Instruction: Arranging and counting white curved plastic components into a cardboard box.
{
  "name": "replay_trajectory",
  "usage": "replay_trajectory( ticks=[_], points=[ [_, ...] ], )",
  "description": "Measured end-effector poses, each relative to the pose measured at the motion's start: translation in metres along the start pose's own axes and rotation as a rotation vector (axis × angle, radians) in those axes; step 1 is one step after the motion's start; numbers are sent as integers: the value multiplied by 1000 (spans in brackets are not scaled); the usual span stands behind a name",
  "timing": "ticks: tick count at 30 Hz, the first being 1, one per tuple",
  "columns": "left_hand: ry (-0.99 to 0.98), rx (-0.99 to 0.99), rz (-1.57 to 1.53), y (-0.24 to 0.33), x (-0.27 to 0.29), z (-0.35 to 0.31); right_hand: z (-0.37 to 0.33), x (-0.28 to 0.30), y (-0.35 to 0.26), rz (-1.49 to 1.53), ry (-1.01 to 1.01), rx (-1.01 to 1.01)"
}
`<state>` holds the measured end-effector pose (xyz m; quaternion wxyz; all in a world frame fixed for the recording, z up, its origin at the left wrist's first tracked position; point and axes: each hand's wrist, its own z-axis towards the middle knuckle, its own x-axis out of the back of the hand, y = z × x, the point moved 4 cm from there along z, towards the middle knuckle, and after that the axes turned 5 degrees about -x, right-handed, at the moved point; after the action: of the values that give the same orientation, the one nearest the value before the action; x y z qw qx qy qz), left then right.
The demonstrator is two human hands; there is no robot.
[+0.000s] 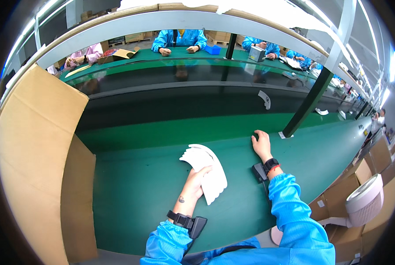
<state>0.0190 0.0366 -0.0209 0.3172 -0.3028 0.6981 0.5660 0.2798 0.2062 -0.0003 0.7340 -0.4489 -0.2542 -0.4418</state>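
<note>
My left hand (196,182) is closed around a fanned stack of white curved plastic pieces (211,174), held over the green worktable (131,198). My right hand (262,145) reaches forward near the table's far edge, left of the dark green post. Its thumb stands a little apart from the loosely bent fingers, and nothing shows in it. Beyond it, a single white curved piece (264,100) lies on the dark conveyor belt (162,104). More white pieces (321,111) lie farther right along the belt.
At the left stands a tall open cardboard box (38,145). A dark green post (310,104) rises right of my right hand. A pale fan (365,201) and cartons (347,185) stand at the right. Co-workers in blue sit across the belt, near a blue bin (213,50).
</note>
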Motion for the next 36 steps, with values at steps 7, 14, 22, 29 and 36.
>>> replay_trajectory(
  ticks=[7, 14, 22, 29, 36],
  points=[
    [-8, -17, 17, -1, -2, 6, 65, -18, 38, -83, 38, -135],
    [-32, -27, 31, 9, 2, 3, 111, -52, 76, -227, -8, -206],
    [-89, 11, 36, 12, -14, -8, 147, -50, 97, -17, 63, 12],
    [-47, -6, 31, 13, -2, -8, 71, -1, -15, 151, 321, -13],
    [-32, -29, 14, 21, -15, -7, -46, 55, -123, 326, 229, 398]
  ],
)
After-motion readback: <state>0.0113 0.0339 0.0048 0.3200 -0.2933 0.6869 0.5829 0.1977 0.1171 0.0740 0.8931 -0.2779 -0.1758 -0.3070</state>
